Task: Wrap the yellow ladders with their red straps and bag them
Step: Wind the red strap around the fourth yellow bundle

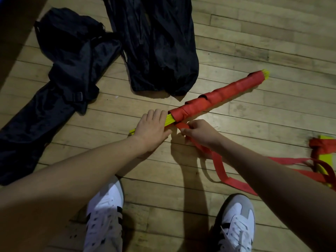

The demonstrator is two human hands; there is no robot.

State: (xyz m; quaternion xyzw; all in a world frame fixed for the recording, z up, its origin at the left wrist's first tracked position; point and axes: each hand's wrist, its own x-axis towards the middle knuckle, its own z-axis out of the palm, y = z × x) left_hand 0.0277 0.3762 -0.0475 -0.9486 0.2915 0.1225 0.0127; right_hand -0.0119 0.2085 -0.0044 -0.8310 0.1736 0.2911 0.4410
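Left hand (151,127) presses flat on the yellow ladder bundle (170,120) — right hand (198,133) pinches the woven red strap (217,162); crumpled, seemingly nylon black bags (156,44) lie beyond.

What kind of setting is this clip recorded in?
Probably a gym or indoor sports hall: a strip-wood floor, a yellow ladder bundle wound in red strap, apparently an agility ladder, and black carry bags lying on the boards.

matt red cloth strap (216,99), black slightly shiny fabric bags (156,42), worn wooden plank floor (254,42).
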